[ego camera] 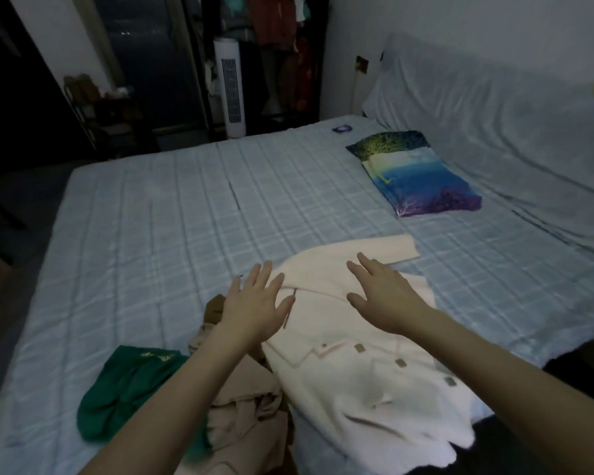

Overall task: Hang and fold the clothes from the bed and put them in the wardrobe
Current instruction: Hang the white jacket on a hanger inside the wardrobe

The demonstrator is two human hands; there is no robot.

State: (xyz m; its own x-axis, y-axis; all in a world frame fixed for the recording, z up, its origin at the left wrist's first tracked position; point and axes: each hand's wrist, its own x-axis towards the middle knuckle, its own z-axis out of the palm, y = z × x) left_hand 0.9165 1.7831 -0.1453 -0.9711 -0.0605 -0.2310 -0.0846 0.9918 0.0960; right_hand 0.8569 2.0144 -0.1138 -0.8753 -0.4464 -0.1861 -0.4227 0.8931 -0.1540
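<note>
On one wide bed (172, 214) with a pale checked cover: three garments bunched at the near edge. Largest, a cream buttoned jacket (357, 378), spread flat, one sleeve reaching out to the right. Next, a crumpled beige garment (247, 416) just beside it on the left, partly under the left forearm. Smaller, a green garment (124, 385) left of that, touching the beige one. One blue-and-purple pillow (422, 180) farther off to the right, well apart from the clothes. Beyond the bed, one white tower fan (230, 87) in front of dark hanging clothes (282, 46). Two hands over the jacket's collar end: left hand (254, 310) and right hand (381, 296), fingers straight and spread, gripping nothing; contact with the cloth impossible to tell.
</note>
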